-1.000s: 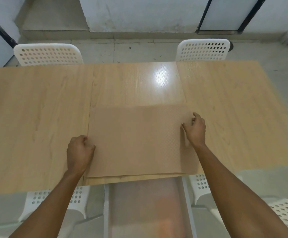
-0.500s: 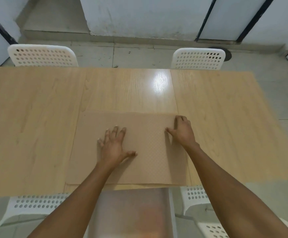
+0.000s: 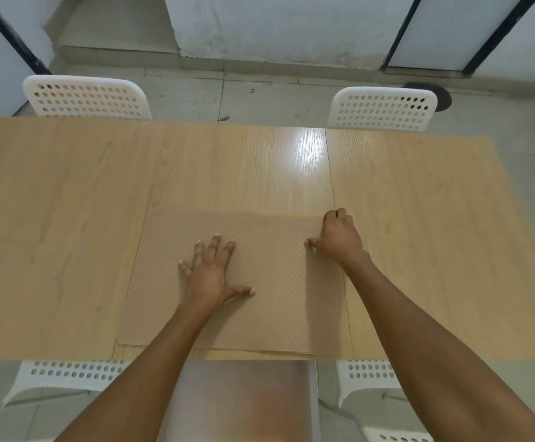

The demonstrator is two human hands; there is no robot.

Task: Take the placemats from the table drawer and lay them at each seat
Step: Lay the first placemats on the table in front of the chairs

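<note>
The stack of placemats (image 3: 259, 282) lies on the table (image 3: 68, 234) under the flat, spread fingers of the left hand (image 3: 210, 275), while the right hand (image 3: 339, 237) pinches its far corner, so separating the top mat seems next.

I have one view only, worn on the head: it looks forward and steeply down over the tabletop (image 3: 68, 218) from its near edge, close above both forearms, reaching two far chairs (image 3: 86, 97), floor and wall beyond.
</note>
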